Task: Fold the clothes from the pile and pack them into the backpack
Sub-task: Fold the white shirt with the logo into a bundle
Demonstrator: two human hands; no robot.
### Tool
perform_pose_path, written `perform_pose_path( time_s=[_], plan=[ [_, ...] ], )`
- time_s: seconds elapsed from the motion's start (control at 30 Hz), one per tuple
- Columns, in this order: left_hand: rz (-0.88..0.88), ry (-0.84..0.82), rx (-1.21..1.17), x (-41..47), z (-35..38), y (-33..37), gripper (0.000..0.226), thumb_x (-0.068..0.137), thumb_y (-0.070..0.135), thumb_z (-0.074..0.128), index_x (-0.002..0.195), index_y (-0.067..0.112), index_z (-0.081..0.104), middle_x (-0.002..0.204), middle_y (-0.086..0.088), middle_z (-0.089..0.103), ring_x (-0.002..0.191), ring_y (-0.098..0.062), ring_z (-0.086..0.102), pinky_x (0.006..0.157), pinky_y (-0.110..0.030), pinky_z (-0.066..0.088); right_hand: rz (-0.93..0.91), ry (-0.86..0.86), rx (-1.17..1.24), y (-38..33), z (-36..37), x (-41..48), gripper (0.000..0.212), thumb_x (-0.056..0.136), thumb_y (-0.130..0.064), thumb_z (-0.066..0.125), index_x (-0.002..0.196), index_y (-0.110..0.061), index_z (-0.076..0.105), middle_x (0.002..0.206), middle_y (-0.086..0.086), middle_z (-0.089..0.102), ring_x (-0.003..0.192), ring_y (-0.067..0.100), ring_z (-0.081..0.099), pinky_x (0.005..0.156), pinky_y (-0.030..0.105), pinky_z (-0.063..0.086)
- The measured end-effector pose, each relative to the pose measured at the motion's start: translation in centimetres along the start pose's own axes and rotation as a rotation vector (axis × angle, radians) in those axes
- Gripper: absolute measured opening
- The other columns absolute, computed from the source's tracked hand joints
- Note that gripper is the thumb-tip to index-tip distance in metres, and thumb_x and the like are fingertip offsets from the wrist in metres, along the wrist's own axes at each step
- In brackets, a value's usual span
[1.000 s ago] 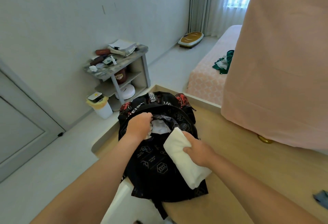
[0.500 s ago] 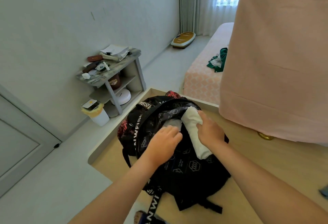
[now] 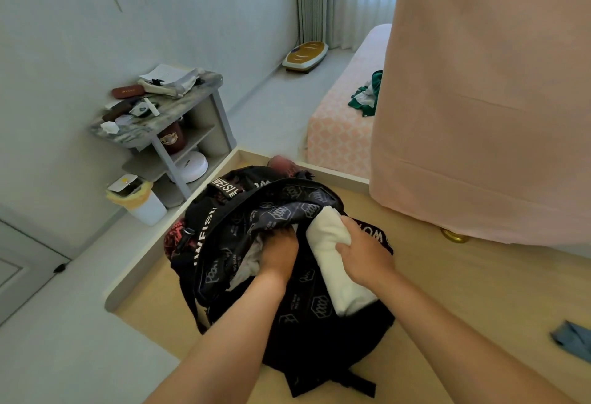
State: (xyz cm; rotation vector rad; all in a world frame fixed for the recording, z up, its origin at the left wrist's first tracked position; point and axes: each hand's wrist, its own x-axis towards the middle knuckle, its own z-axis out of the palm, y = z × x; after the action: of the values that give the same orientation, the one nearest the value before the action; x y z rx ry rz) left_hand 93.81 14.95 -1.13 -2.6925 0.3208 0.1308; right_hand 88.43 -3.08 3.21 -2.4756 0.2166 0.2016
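Black fabric backpack with white printed lettering (image 3: 307,323) lies on the pale wooden floor panel (image 3: 463,291), its mouth gaping. Right hand (image 3: 364,253) clasps the rolled white cloth garment (image 3: 326,237), whose upper end now sits under the flap, deeper than half a second ago. Left hand (image 3: 279,253), then flat on the front, has plunged into the opening; its fingers are hidden, so its grasp cannot be told.

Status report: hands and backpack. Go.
Right hand grips folded white garment, top end at backpack mouth. Left hand in the opening, fingers hidden. White cloth already inside.
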Motion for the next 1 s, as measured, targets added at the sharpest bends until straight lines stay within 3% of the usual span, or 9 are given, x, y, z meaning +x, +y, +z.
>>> perform_pose_path(
  time_s=[0.13,0.2,0.33,0.4,0.5,0.6,0.73,0.9,1.0],
  plan=[
    [0.031,-0.091,-0.004,-2.5,1.4,-0.9,0.022,0.071,0.013,0.050,0.072,0.017,0.072,0.063,0.001,0.062,0.057,-0.010,0.058,0.048,-0.021,0.043,0.034,0.057,0.086,-0.7,0.2,1.7,0.052,0.101,-0.031,0.047,0.148,-0.045,0.028,0.128,0.002,0.061,0.110,0.027,0.059,0.080,0.036,0.044],
    [0.020,-0.090,-0.059,-4.3,2.0,-1.0,0.027,0.073,0.013,0.044,0.061,0.019,0.068,0.057,0.004,0.057,0.049,-0.007,0.054,0.043,-0.018,0.038,0.058,0.113,0.122,-1.2,0.2,2.6,0.048,0.101,-0.028,0.047,0.145,-0.041,0.034,0.122,0.004,0.063,0.106,0.029,0.059,0.076,0.037,0.040],
    [0.091,0.096,-0.149,-6.3,-1.2,-0.8,0.021,0.045,0.013,0.082,0.057,0.017,0.065,0.051,0.000,0.055,0.040,-0.014,0.054,0.037,-0.019,0.038,0.040,0.096,0.141,-1.8,0.4,3.2,0.046,0.101,-0.028,0.048,0.144,-0.039,0.035,0.122,0.004,0.063,0.105,0.030,0.060,0.074,0.036,0.038],
    [0.267,0.351,-0.171,-6.3,-3.7,-1.6,0.030,0.050,0.009,0.082,0.067,0.016,0.058,0.064,-0.003,0.058,0.058,-0.021,0.057,0.050,-0.029,0.045,0.029,0.084,0.155,-1.7,0.4,3.2,0.044,0.100,-0.028,0.048,0.141,-0.039,0.037,0.119,0.004,0.064,0.101,0.030,0.060,0.074,0.038,0.044],
    [0.355,0.580,-0.129,-4.9,-6.5,-2.7,0.005,0.082,0.011,0.060,0.081,0.015,0.059,0.116,-0.012,0.062,0.106,-0.033,0.057,0.085,-0.041,0.046,0.024,0.077,0.158,-1.6,0.3,3.0,0.044,0.099,-0.029,0.048,0.141,-0.040,0.036,0.118,0.002,0.065,0.100,0.029,0.060,0.078,0.040,0.048],
    [0.297,0.393,-0.015,-2.1,-7.3,-3.7,0.034,0.087,0.019,0.053,0.119,0.020,0.064,0.154,-0.013,0.036,0.136,-0.039,0.039,0.102,-0.050,0.041,0.007,0.094,0.154,-1.5,0.5,2.2,0.049,0.099,-0.029,0.045,0.144,-0.040,0.028,0.122,0.002,0.063,0.098,0.029,0.062,0.071,0.038,0.044],
    [0.308,0.229,-0.100,0.7,-8.6,-6.1,0.065,0.094,0.006,0.049,0.152,0.025,0.028,0.146,-0.006,0.041,0.115,-0.028,0.053,0.082,-0.036,0.050,-0.073,0.133,0.166,-0.9,1.3,1.1,0.054,0.094,-0.019,0.042,0.141,-0.036,0.023,0.134,0.001,0.050,0.071,0.023,0.056,0.056,0.035,0.037],
    [0.315,0.294,-0.339,2.4,-10.4,-8.6,0.069,0.087,-0.007,0.050,0.146,0.028,0.044,0.134,0.003,0.053,0.115,-0.022,0.053,0.083,-0.035,0.051,-0.255,0.007,0.154,-1.2,2.1,1.7,0.050,0.098,-0.014,0.041,0.143,-0.037,0.039,0.131,0.003,0.052,0.104,0.026,0.057,0.085,0.042,0.050],
    [0.367,0.302,-0.348,2.7,-10.6,-8.9,0.071,0.084,-0.008,0.052,0.144,0.031,0.047,0.135,0.008,0.053,0.115,-0.020,0.053,0.079,-0.035,0.053,-0.204,0.122,0.140,-2.5,1.8,4.4,0.054,0.094,-0.005,0.039,0.141,-0.030,0.048,0.128,0.006,0.058,0.111,0.029,0.057,0.088,0.040,0.049]
  ],
)
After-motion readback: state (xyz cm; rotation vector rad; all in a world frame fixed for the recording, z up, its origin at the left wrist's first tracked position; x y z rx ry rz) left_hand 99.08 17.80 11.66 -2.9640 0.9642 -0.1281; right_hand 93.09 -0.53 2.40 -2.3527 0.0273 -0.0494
